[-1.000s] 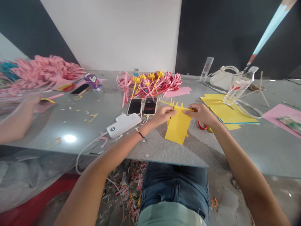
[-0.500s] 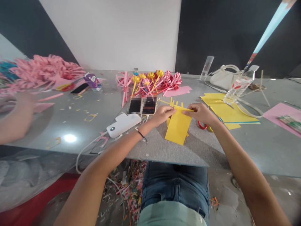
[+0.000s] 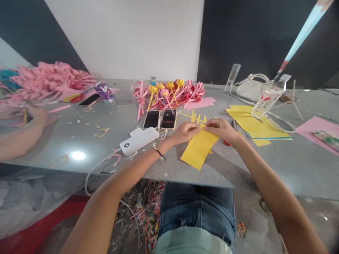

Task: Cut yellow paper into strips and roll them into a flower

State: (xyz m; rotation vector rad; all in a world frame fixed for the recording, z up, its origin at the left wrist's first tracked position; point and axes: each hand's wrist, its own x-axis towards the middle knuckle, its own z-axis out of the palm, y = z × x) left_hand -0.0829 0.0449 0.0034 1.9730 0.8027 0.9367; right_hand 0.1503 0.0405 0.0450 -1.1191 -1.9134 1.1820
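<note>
A sheet of yellow paper [image 3: 198, 150] slants toward the table's front edge, its top end pinched between my two hands. My left hand [image 3: 186, 131] grips its upper left corner with thumb and fingers. At the upper right, my right hand [image 3: 221, 128] pinches the same sheet close to the left fingertips. Thin yellow paper strips [image 3: 197, 117] lie just behind the hands, and more yellow bits peek out from under the sheet. Red-handled scissors [image 3: 227, 142] rest beside my right wrist, mostly hidden by it.
Left of my hands lie a white power bank [image 3: 139, 140] and two phones [image 3: 160, 119]. Pink and yellow paper flowers [image 3: 169, 92] are heaped behind. To the right stand a plastic bottle [image 3: 268, 97], yellow sheets [image 3: 261, 125] and a white bag [image 3: 250, 88]. A co-worker's arm [image 3: 22, 137] reaches in at far left.
The yellow sheet has swung so its lower end points further left and nearer the front edge. My hands have drawn closer together at its top. The co-worker's hand has shifted right.
</note>
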